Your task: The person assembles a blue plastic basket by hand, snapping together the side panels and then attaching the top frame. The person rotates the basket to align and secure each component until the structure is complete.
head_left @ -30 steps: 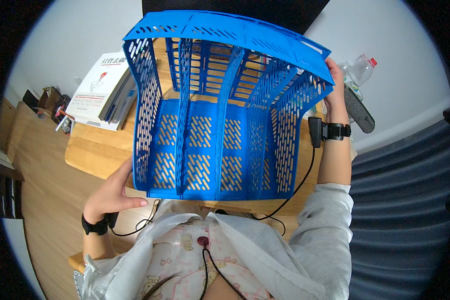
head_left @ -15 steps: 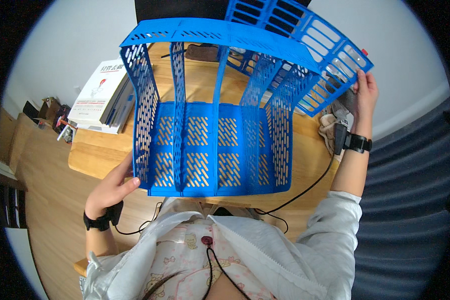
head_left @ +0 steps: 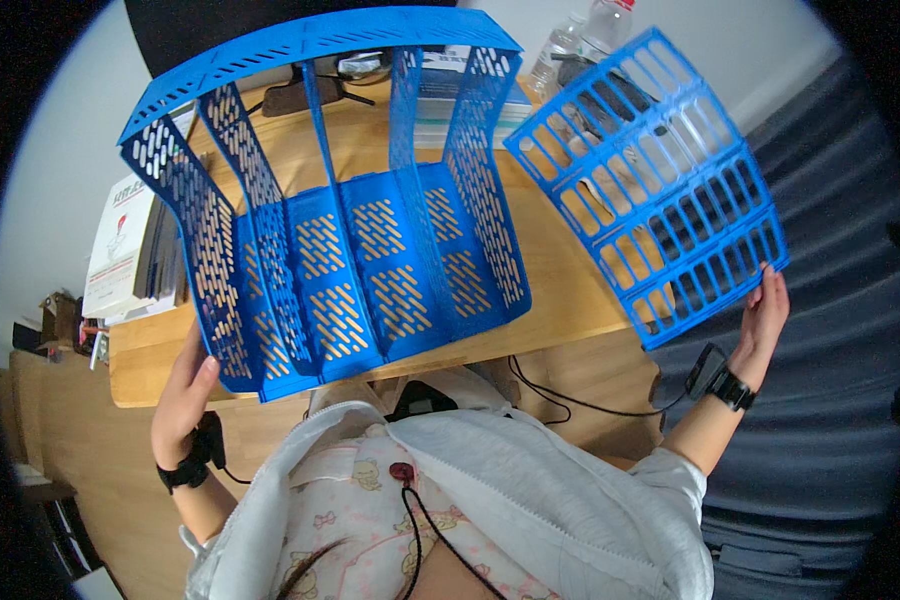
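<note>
A blue plastic file rack (head_left: 345, 215) with upright dividers and a slotted base stands at the table's front edge, turned slightly askew. My left hand (head_left: 180, 395) grips its lower left side wall, thumb in front and the other fingers hidden behind the wall. Off to the right, my right hand (head_left: 763, 320) holds a blue lattice panel (head_left: 677, 195) by its lower right corner. The panel is tilted and apart from the rack. Both wrists wear black straps with small devices.
Books are stacked at the table's left (head_left: 120, 245), and more books (head_left: 460, 125) lie behind the rack. Clear plastic bottles (head_left: 560, 55) stand at the back right. A black cable (head_left: 610, 408) runs to my right wrist. A dark blue curtain (head_left: 830, 400) hangs at right.
The panel has come away from behind the rack, moving right and toward me in my right hand. The rack has shifted left and turned, with my left hand still on it.
</note>
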Motion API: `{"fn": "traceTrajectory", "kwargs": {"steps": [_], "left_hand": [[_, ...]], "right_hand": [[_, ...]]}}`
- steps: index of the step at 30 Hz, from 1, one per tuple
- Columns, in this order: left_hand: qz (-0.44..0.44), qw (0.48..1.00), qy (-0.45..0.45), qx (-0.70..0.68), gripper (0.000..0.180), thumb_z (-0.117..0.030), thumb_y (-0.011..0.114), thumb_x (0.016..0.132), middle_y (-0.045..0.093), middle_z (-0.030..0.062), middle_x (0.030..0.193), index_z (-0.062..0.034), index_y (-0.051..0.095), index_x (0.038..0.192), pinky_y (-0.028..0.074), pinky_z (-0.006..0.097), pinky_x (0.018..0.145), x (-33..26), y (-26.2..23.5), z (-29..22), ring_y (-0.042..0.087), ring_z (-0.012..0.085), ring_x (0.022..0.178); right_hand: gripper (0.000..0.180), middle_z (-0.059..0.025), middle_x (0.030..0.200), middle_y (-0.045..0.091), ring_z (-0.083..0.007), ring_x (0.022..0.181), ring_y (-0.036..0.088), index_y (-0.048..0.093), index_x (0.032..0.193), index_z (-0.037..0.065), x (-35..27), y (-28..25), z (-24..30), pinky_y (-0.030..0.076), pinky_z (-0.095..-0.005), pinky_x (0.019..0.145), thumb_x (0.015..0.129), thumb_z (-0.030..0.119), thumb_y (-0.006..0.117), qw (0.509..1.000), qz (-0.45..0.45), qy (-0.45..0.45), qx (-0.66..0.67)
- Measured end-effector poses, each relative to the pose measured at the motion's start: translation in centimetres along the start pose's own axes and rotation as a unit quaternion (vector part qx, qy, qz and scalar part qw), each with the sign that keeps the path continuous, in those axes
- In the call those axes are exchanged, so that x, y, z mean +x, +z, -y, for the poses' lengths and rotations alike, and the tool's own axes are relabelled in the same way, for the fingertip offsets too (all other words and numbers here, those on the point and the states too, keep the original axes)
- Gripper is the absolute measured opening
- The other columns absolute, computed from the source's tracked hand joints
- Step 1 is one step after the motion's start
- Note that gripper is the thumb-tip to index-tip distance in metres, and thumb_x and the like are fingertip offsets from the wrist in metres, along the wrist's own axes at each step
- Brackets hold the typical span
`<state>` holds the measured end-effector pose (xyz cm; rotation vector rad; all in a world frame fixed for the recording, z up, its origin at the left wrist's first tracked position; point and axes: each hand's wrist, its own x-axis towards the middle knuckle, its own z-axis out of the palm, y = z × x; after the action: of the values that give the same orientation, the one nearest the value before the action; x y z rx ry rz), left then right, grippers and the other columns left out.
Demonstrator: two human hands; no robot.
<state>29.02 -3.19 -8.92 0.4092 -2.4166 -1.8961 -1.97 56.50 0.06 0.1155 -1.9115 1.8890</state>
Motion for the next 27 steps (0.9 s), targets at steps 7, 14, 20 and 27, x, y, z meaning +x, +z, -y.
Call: {"fn": "traceTrajectory", "kwargs": {"steps": [7, 14, 20, 27], "left_hand": [[0.001, 1.0, 0.001, 0.023, 0.071, -0.035, 0.051, 0.088, 0.035, 0.0144, 0.134, 0.006, 0.019, 0.136, 0.023, 0.031, 0.103, 0.3, -0.2, 0.3, 0.033, 0.0206, 0.124], [0.002, 0.999, -0.013, 0.035, 0.067, -0.031, 0.052, 0.088, 0.037, 0.0139, 0.133, 0.0065, 0.022, 0.135, 0.024, 0.031, 0.102, 0.3, -0.8, 1.0, 0.034, 0.0197, 0.121], [0.011, 0.998, -0.027, 0.052, 0.064, -0.029, 0.052, 0.088, 0.039, 0.0141, 0.132, 0.0069, 0.025, 0.134, 0.025, 0.031, 0.101, 0.6, -1.5, 1.1, 0.036, 0.0193, 0.12], [0.0, 0.998, -0.031, 0.046, 0.065, -0.03, 0.053, 0.088, 0.04, 0.0133, 0.13, 0.0066, 0.024, 0.134, 0.027, 0.03, 0.1, 0.8, -1.5, 1.1, 0.038, 0.0184, 0.118]], "right_hand": [[0.015, 0.0033, 0.059, 0.046, -0.0042, 0.049, 0.039, 0.056, 0.093, 0.002, -5.9, -7.4, -6.4, 0.03, -0.0176, 0.044, 0.089, 0.016, 0.054, 0.982, -0.038, 0.174, 0.058], [0.018, 0.0046, 0.055, 0.043, -0.0055, 0.048, 0.04, 0.055, 0.086, 0.005, -11.3, -11.8, -7.0, 0.031, -0.0187, 0.045, 0.091, 0.022, 0.05, 0.96, -0.084, 0.252, 0.087], [0.012, 0.0048, 0.054, 0.047, -0.0046, 0.046, 0.043, 0.055, 0.082, 0.007, -14.7, -15.2, -7.0, 0.033, -0.0163, 0.042, 0.089, 0.017, 0.053, 0.937, -0.158, 0.291, 0.109], [0.012, 0.0037, 0.059, 0.049, -0.0041, 0.049, 0.045, 0.056, 0.081, 0.007, -14.9, -14.5, -7.3, 0.034, -0.0159, 0.041, 0.085, 0.018, 0.06, 0.942, -0.185, 0.28, -0.002]]}}
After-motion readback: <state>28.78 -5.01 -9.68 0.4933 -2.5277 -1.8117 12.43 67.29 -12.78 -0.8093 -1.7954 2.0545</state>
